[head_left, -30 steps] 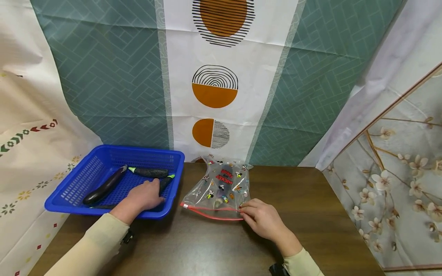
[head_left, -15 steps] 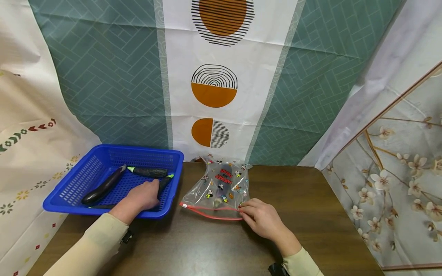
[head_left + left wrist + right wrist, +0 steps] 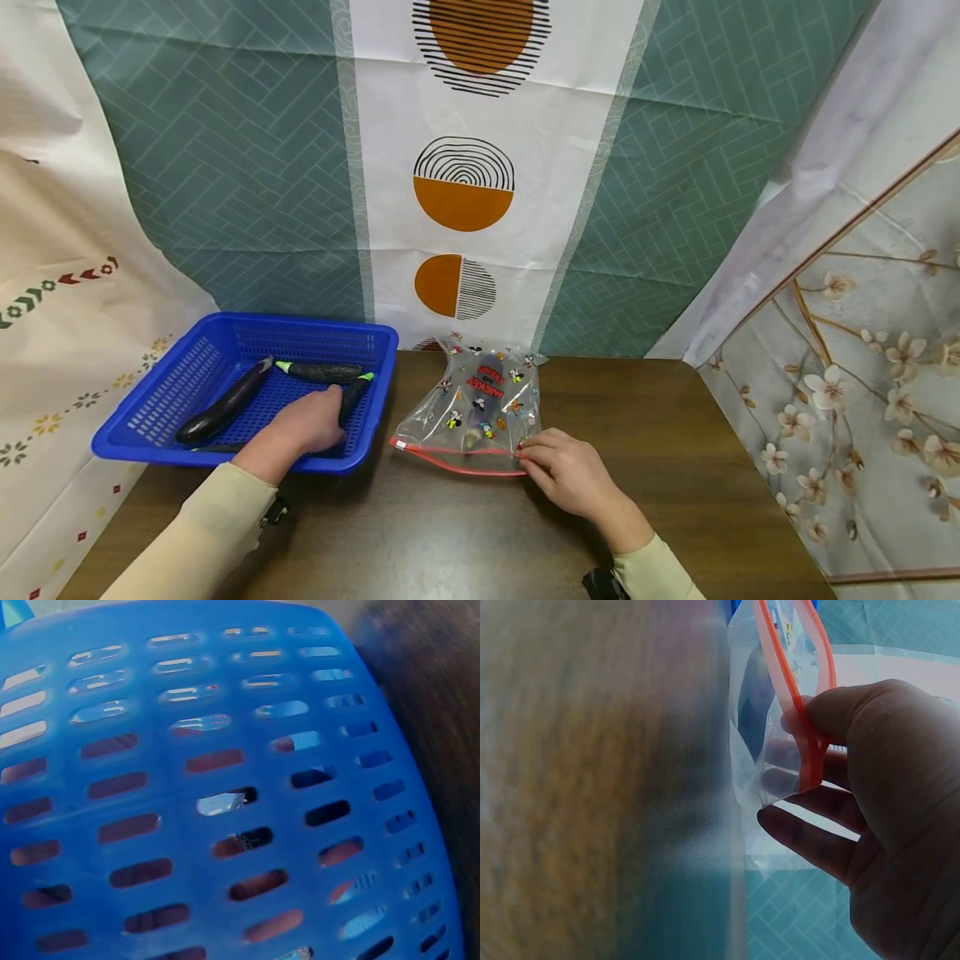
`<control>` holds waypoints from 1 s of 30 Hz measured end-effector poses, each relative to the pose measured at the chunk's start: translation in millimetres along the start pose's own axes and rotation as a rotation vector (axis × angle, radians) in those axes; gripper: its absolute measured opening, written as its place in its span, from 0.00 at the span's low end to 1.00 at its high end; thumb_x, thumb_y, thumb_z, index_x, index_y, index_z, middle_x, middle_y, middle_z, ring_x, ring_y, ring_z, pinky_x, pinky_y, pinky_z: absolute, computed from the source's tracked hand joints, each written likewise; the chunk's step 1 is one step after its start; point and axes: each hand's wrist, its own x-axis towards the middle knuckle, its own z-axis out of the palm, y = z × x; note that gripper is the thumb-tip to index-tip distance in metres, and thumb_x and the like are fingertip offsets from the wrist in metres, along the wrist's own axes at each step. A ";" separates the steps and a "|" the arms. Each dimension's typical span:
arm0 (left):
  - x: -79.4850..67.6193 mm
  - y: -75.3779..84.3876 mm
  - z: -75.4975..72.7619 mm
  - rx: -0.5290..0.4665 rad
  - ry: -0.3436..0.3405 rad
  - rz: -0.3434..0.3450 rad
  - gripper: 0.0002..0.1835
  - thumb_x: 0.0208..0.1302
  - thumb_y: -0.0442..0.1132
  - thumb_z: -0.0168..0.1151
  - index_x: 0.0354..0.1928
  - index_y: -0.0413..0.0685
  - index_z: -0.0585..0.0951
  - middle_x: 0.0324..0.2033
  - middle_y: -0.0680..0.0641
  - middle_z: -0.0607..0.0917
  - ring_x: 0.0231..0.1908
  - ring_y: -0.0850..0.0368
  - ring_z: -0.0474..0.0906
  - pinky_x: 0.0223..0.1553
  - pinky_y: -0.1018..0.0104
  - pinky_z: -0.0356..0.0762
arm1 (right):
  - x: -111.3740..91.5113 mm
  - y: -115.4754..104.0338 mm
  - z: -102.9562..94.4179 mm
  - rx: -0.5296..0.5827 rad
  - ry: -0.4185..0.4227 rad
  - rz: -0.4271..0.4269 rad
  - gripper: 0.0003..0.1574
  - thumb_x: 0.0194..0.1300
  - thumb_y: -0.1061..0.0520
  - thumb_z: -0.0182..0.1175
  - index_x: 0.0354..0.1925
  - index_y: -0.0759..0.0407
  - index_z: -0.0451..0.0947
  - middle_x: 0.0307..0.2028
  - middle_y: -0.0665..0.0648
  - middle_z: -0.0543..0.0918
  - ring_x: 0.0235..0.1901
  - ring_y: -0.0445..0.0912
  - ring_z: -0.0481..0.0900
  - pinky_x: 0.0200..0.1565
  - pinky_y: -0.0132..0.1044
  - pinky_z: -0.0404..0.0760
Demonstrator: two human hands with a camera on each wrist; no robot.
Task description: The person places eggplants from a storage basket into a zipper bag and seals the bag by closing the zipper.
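Inside the blue basket, my left hand grips a dark slender vegetable with a bright green stem end. Its lower part is hidden by the hand. Through the basket's slots in the left wrist view, parts of the fingers show beside something dark. My right hand pinches the right corner of a clear zip bag at its red zip edge. In the right wrist view, thumb and fingers hold the red strip, whose two sides stand apart. A dark purple eggplant lies in the bag.
A long eggplant and another dark green-tipped vegetable lie in the basket. Part of one more dark piece shows by the front wall. The wooden table meets a patterned cloth behind.
The vegetable in my left hand has shifted slightly left and upward in the basket, with the hand. My right hand keeps its hold on the bag. The view has drifted slightly.
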 end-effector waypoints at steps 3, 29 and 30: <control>-0.4 1.1 -2.5 -0.001 -0.015 -0.011 0.33 0.64 0.36 0.76 0.62 0.22 0.72 0.51 0.24 0.86 0.53 0.28 0.86 0.56 0.32 0.82 | 0.3 0.4 0.4 0.004 0.004 -0.002 0.05 0.67 0.55 0.79 0.42 0.50 0.95 0.45 0.46 0.93 0.46 0.43 0.88 0.43 0.43 0.90; -8.6 5.3 -6.7 -0.148 0.070 -0.037 0.40 0.72 0.41 0.72 0.71 0.16 0.65 0.60 0.16 0.79 0.61 0.19 0.80 0.61 0.29 0.78 | 0.3 -1.2 -0.8 0.002 -0.010 0.004 0.05 0.68 0.55 0.79 0.43 0.50 0.95 0.45 0.46 0.93 0.47 0.43 0.89 0.44 0.43 0.90; -8.5 5.3 -6.6 -0.156 0.077 -0.037 0.40 0.72 0.42 0.72 0.71 0.17 0.65 0.60 0.16 0.79 0.61 0.19 0.80 0.61 0.29 0.78 | 0.3 -1.2 -0.9 0.001 -0.009 0.006 0.05 0.68 0.55 0.79 0.43 0.50 0.95 0.45 0.46 0.92 0.47 0.43 0.89 0.44 0.43 0.90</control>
